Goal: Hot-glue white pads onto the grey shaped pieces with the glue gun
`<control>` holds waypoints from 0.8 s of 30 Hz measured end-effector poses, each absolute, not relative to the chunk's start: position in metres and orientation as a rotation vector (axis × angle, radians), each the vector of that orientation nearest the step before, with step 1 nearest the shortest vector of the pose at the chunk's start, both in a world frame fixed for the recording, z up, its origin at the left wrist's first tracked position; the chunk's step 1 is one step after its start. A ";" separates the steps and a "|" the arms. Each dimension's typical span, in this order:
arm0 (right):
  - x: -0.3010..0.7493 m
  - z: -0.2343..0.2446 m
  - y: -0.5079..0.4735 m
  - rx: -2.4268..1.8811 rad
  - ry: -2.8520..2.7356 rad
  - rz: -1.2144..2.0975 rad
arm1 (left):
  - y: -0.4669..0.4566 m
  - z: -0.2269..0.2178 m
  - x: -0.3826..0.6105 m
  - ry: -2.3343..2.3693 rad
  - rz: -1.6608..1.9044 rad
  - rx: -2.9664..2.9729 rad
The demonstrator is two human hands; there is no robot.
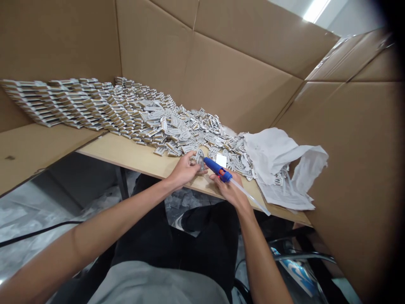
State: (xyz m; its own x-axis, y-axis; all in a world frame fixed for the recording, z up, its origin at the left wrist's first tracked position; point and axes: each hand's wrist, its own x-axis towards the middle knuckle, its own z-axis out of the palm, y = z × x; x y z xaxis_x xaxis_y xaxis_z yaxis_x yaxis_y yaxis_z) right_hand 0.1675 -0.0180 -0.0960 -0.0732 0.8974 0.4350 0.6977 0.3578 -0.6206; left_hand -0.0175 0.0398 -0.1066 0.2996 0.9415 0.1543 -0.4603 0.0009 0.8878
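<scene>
My left hand (185,171) pinches a small grey buckle-like piece (200,159) at the table's front edge. My right hand (229,190) grips a blue hot glue gun (218,169), whose long clear glue stick (249,196) points down to the right. The gun's tip is close to the grey piece, and I cannot tell whether they touch. A small white card (221,160) lies just behind the gun. Beyond my hands spreads a large mass of similar grey pieces (177,135), stacked in overlapping rows towards the left.
Brown cardboard sheets (215,71) wall the back and right of the wooden tabletop (126,154). Crumpled white paper (278,160) lies at the right among loose pieces. A black cable (38,233) runs across the grey floor, and a chair's metal frame (303,256) shows below right.
</scene>
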 end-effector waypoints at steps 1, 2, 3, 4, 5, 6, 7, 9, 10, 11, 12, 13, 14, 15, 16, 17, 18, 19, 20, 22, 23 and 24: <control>0.167 -0.096 -0.018 -1.399 -1.835 0.315 | 0.040 -0.107 -0.017 0.581 1.203 1.058; 0.167 -0.096 -0.018 -1.398 -1.841 0.308 | 0.040 -0.107 -0.017 0.578 1.201 1.061; 0.167 -0.096 -0.018 -1.396 -1.847 0.300 | 0.039 -0.107 -0.017 0.578 1.200 1.062; 0.167 -0.096 -0.018 -1.394 -1.853 0.291 | 0.039 -0.107 -0.017 0.578 1.199 1.063; 0.167 -0.096 -0.018 -1.392 -1.858 0.284 | 0.039 -0.107 -0.017 0.579 1.201 1.061; 0.167 -0.096 -0.018 -1.391 -1.862 0.280 | 0.039 -0.107 -0.017 0.580 1.205 1.060; 0.167 -0.096 -0.018 -1.391 -1.866 0.281 | 0.040 -0.108 -0.017 0.579 1.209 1.060; 0.168 -0.096 -0.017 -1.391 -1.871 0.283 | 0.041 -0.109 -0.017 0.571 1.214 1.066; 0.168 -0.096 -0.017 -1.391 -1.875 0.279 | 0.041 -0.110 -0.017 0.567 1.216 1.069; 0.168 -0.096 -0.017 -1.393 -1.879 0.271 | 0.042 -0.111 -0.017 0.564 1.216 1.070; 0.168 -0.096 -0.017 -1.398 -1.885 0.262 | 0.042 -0.111 -0.017 0.561 1.214 1.072; 0.168 -0.095 -0.017 -1.404 -1.890 0.254 | 0.042 -0.112 -0.017 0.558 1.213 1.071; 0.168 -0.095 -0.018 -1.411 -1.893 0.251 | 0.043 -0.113 -0.017 0.554 1.211 1.072; 0.168 -0.094 -0.018 -1.416 -1.895 0.254 | 0.043 -0.113 -0.018 0.551 1.209 1.075; 0.168 -0.094 -0.018 -1.416 -1.896 0.262 | 0.043 -0.113 -0.018 0.547 1.211 1.078; 0.168 -0.093 -0.019 -1.410 -1.897 0.273 | 0.043 -0.113 -0.018 0.545 1.215 1.083; 0.168 -0.093 -0.019 -1.401 -1.898 0.285 | 0.043 -0.113 -0.018 0.542 1.217 1.088; 0.168 -0.093 -0.019 -1.389 -1.899 0.296 | 0.043 -0.113 -0.018 0.541 1.215 1.093; 0.168 -0.093 -0.019 -1.378 -1.899 0.308 | 0.043 -0.113 -0.018 0.540 1.211 1.098; 0.169 -0.094 -0.018 -1.370 -1.896 0.326 | 0.043 -0.113 -0.018 0.543 1.206 1.106; 0.170 -0.095 -0.018 -1.370 -1.893 0.331 | 0.043 -0.112 -0.018 0.546 1.206 1.109; 0.171 -0.096 -0.017 -1.371 -1.891 0.334 | 0.044 -0.112 -0.018 0.549 1.207 1.110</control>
State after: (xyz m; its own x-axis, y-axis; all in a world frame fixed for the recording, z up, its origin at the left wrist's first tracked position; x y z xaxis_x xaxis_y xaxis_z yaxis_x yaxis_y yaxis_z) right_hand 0.1708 -0.0173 -0.0956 -0.1320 0.8960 0.4239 0.6964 0.3882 -0.6037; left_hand -0.0182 0.0437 -0.1123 0.3190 0.9252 0.2056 -0.4531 -0.0416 0.8905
